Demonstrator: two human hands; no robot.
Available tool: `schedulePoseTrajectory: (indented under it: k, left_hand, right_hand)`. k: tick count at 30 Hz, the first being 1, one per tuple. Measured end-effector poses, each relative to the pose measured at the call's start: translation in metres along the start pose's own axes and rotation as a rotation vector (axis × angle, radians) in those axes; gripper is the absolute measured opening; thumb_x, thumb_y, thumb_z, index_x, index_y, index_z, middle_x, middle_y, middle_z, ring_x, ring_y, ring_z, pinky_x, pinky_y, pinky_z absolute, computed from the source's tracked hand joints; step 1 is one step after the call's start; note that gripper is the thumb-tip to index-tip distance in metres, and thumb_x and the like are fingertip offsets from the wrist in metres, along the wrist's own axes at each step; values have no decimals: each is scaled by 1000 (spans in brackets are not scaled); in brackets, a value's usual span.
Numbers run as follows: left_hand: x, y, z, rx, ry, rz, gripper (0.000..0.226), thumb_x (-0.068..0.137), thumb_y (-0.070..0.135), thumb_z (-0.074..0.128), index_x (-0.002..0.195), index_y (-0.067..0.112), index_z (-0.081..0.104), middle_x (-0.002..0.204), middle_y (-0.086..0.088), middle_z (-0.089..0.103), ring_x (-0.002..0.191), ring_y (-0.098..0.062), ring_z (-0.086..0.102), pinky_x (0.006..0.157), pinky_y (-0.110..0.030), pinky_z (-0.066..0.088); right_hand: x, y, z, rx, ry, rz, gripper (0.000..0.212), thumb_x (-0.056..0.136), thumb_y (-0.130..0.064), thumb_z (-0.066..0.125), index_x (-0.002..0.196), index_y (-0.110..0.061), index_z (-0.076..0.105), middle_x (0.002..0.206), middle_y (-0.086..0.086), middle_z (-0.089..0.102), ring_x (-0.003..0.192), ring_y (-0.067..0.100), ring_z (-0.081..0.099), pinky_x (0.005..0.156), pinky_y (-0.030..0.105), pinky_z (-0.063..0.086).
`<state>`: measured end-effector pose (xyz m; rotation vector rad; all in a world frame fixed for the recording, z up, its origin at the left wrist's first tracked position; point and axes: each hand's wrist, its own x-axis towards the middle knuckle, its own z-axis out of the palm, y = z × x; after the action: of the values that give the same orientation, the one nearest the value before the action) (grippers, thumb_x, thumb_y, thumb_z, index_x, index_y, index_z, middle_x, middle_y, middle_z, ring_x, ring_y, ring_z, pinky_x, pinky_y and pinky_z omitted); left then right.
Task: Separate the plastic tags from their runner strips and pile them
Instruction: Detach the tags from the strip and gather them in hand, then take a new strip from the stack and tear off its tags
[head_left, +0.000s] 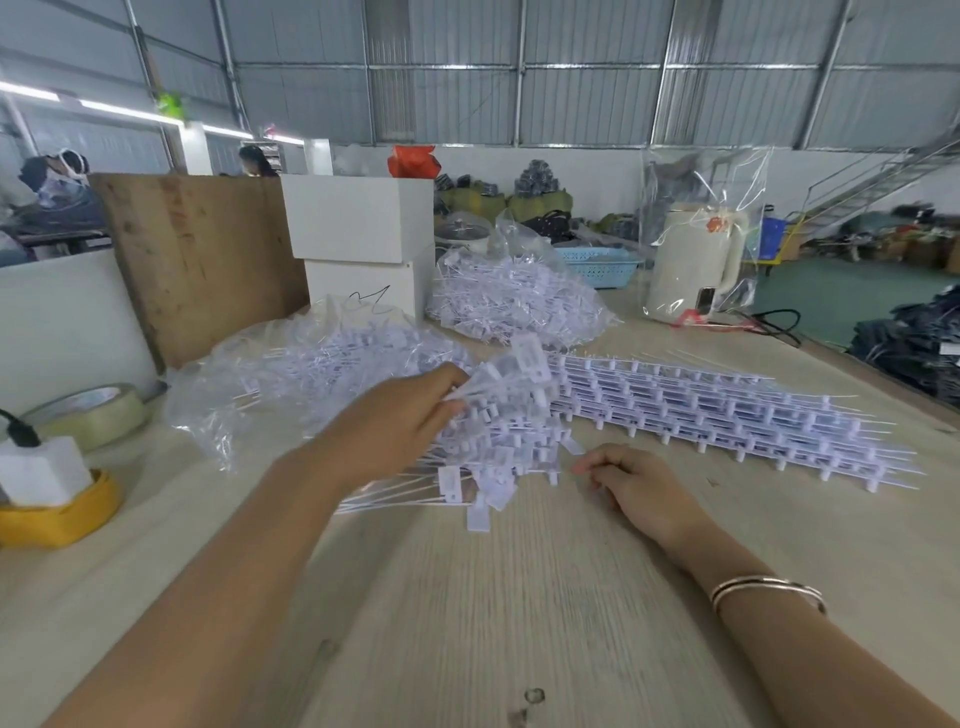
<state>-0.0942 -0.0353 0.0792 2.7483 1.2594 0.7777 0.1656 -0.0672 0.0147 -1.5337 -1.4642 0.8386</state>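
Tabletop (467, 613): pale wood with thin lines running along it; flat and smooth.
Tags (498, 441): small white plastic rectangles with long thin tails, in a messy bunch at the middle of the tabletop.
Runner strips (727, 415): flat white plastic racks with rows of little pegs, stacked and stretching off to the right, touching the bunch of tags.
Left hand (395, 421): lifted over the bunch; the fingers are curled and pinch a few tags at the top left of the bunch. The picture is blurry here.
Right hand (636, 480): rests on the tabletop just right of the bunch; the fingers are curled and pinch one thin tag tail at their tips.
Bracelets (769, 590): two thin shiny metal rings on the right wrist.
Bags (291, 374): crinkly clear plastic, full of loose white tags; one behind the left hand, one further back.
Tape rolls (93, 410): round; a clear one and a yellow one at the left edge.
Boxes (358, 218): plain white, stacked behind the bags.
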Motion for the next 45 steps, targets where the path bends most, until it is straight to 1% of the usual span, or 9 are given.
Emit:
schedulePoseTrajectory:
  k: [3,6,10,13,16,24,32,41,45]
  left_hand:
    - [13,-24,13,228,-104,-87,27,100,27,40,125,18,43,101,6,55,89,-16,52,77,-35,36]
    - [12,-41,33,276,-338,-252,50,95,24,47,141,15,30,136,-6,38,123,-24,37,101,-37,33]
    - [0,-48,34,75,-149,-324,61,86,26,56,141,18,31,139,0,32,130,-19,27,102,-30,30]
    - [-13,-41,32,-105,-264,-268,101,70,65,66,146,39,4,153,19,-2,142,-8,2,113,-34,15]
    - [-22,-36,39,21,-514,-228,126,52,85,61,139,49,-23,141,29,-40,134,-3,-24,113,-36,-3]
    - [-7,-23,65,166,52,-248,112,64,80,56,150,28,6,152,4,26,137,-18,27,112,-38,17]
    - [-2,-21,49,41,-293,-326,119,53,90,46,146,39,-7,157,12,-4,145,-12,0,116,-41,-6]
    - [0,12,66,258,-231,214,76,80,73,42,146,42,19,154,17,-10,139,-2,-11,111,-27,-10]
    - [2,8,77,421,-98,229,43,96,45,42,139,37,42,156,1,22,143,-18,19,115,-37,8]
  right_hand:
    - [0,0,0,-45,-1,-20,36,94,-2,40,80,-20,68,53,-10,50,47,11,40,42,14,32]
    - [1,1,0,-64,-15,-24,36,94,-4,41,79,-24,68,56,-10,51,48,10,41,44,14,33]
    - [3,3,2,-100,-31,-19,37,94,-6,42,77,-28,67,61,-10,53,51,9,44,49,18,34]
    - [5,3,3,-114,-27,-18,37,94,-7,42,77,-29,67,63,-9,56,48,9,44,49,19,35]
    - [5,4,3,-120,-27,-25,37,94,-6,42,78,-29,67,66,-8,58,47,8,44,48,19,35]
    - [7,7,3,-157,-55,-38,38,94,-8,42,77,-32,67,77,-5,63,47,3,44,51,19,37]
    - [8,10,3,-168,-63,-62,38,92,-9,42,76,-33,67,76,-8,64,60,9,54,58,24,39]
    - [8,10,2,-169,-63,-72,36,90,-10,44,76,-34,67,77,-10,64,68,12,56,65,26,42]
    - [7,10,2,-180,-73,-60,37,90,-12,44,75,-37,67,77,-12,64,61,5,53,63,25,41]
